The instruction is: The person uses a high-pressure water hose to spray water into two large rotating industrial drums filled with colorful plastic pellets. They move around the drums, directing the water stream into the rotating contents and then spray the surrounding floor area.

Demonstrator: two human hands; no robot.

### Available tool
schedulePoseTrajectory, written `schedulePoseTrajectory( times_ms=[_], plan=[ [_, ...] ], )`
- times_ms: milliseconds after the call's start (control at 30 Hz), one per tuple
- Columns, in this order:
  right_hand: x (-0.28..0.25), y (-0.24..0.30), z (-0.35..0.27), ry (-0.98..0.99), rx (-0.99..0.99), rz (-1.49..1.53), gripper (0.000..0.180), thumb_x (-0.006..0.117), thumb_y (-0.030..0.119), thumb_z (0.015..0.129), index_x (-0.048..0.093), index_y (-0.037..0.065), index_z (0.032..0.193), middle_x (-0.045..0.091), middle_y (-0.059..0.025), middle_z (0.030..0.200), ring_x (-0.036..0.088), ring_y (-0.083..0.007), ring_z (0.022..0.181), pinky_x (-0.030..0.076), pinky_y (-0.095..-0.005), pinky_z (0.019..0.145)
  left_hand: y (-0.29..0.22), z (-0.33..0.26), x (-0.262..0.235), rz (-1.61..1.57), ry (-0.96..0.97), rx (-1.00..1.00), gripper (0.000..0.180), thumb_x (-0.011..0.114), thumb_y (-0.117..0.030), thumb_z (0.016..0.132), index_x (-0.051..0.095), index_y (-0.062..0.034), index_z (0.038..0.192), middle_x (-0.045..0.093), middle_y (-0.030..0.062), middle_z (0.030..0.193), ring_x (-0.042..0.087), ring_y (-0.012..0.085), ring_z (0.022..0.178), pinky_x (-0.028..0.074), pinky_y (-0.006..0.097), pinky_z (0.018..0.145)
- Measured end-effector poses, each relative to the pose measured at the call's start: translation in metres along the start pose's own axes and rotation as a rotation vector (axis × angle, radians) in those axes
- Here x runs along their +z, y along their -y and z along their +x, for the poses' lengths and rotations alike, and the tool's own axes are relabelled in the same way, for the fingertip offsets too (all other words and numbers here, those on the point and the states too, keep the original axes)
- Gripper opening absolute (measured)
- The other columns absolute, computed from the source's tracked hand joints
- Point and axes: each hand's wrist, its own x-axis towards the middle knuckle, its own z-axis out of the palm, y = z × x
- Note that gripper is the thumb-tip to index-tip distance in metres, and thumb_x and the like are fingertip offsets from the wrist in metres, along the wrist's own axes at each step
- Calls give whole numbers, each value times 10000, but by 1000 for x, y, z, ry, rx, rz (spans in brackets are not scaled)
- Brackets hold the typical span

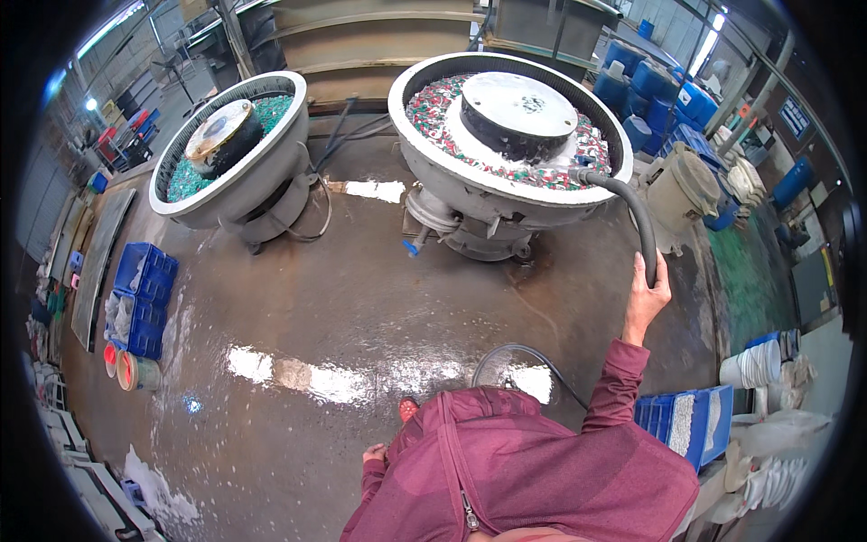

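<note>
My right hand is wrapped round a thick dark grey hose, its arm stretched forward. The hose's end rests at the right rim of a large round grey tub, over red, green and white small pieces. White foam rings the tub's raised centre, which carries a round white lid. Low by my body, my left hand hangs with fingers loosely bent and nothing visible in it; it is small in view and partly hidden by the sleeve.
A second tub with green pieces stands at the left. Blue crates and buckets are on the wet floor. Blue drums and a beige bin stand right. A hose curves near my feet, beside a blue crate.
</note>
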Motion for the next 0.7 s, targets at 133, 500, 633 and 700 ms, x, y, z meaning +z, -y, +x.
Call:
schedulePoseTrajectory(
  times_ms=[133, 500, 633, 700],
  plan=[
    [-6, -1, 0, -6, 19, 12, 298, 655, 129, 778, 589, 6, 1041, 593, -12, 744, 495, -54, 612, 417, -199, 561, -18, -4, 5, 62, -26, 1, 237, 612, -48, 727, 590, -40, 964, 543, 47, 589, 505, 142, 464, 437, 278, 418],
    [5, -2, 3, 44, 16, 68, 293, 656, 135, 776, 592, -8, 1024, 601, -23, 763, 508, -68, 634, 432, -211, 594, 26, 12, 7, 35, -71, 114, 194, 637, -62, 717, 618, -48, 909, 579, 67, 634, 531, 138, 497, 449, 277, 431],
    [23, 2, -3, 79, -16, 66, 299, 656, 129, 775, 589, -19, 1026, 603, -26, 772, 511, -72, 640, 435, -216, 600, 35, -5, 4, 58, -106, 70, 188, 644, -63, 717, 622, -43, 902, 588, 68, 636, 539, 139, 502, 442, 273, 434],
    [34, 1, -7, 104, 2, 114, 303, 658, 130, 774, 588, -21, 1027, 600, -25, 770, 506, -72, 638, 433, -215, 600, 36, -18, 0, 36, -120, 11, 177, 640, -61, 724, 619, -41, 898, 579, 66, 615, 535, 141, 488, 443, 275, 428]
  ],
)
